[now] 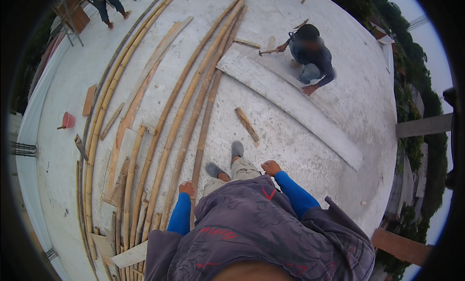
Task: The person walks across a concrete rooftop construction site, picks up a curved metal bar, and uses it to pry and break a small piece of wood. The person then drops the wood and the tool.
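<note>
My left hand [187, 188] hangs low at my side with its fingers curled, in front of a long bamboo pole [199, 150] lying on the floor. Whatever it may hold is hidden. On the other side, my right hand [271, 167] is held near my thigh, fingers bent inward; its inside does not show. Ahead of my feet lies a short piece of wood [246, 124]. Beyond it rests a long, whitish, worn board [290, 99]. A person [312, 56] crouches behind the board, one hand gripping a hammer [269, 52] and the other down near the board's edge.
Several bamboo poles [109, 90] run lengthwise along my left, with planks [128, 116] and offcuts among them. A red bucket [67, 120] stands farther left on the concrete floor [63, 174]. Another person [107, 7] is at the far left. Roof edges lie on both sides.
</note>
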A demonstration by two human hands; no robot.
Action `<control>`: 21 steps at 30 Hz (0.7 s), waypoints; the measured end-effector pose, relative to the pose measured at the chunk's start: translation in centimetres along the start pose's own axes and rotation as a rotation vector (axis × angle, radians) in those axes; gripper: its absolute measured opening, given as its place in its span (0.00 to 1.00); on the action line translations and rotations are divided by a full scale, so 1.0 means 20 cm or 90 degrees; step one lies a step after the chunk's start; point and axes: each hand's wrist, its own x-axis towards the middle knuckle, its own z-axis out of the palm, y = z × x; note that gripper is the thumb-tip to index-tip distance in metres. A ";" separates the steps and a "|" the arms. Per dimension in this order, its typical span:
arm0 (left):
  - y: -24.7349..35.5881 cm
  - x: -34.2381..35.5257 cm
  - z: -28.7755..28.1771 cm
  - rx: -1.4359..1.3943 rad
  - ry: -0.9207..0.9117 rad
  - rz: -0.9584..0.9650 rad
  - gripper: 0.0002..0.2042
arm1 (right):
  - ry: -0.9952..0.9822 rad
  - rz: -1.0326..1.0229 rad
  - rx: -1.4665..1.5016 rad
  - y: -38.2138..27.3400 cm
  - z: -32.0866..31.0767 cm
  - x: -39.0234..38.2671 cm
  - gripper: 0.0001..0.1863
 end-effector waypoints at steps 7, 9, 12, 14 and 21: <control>0.08 0.06 0.02 0.002 -0.035 0.037 0.19 | -0.015 0.080 0.044 0.01 -0.02 -0.04 0.24; 0.04 0.03 0.05 0.032 -0.021 0.009 0.19 | -0.006 0.072 0.012 0.03 -0.02 -0.08 0.24; -0.05 -0.03 0.09 -0.020 -0.008 -0.032 0.15 | 0.013 0.059 -0.035 0.08 0.00 -0.12 0.23; -0.10 -0.07 0.10 0.036 -0.013 -0.004 0.16 | 0.015 0.083 -0.039 0.12 0.02 -0.13 0.23; -0.16 -0.15 0.10 0.200 -0.012 0.098 0.15 | 0.023 0.041 -0.061 0.19 0.07 -0.10 0.25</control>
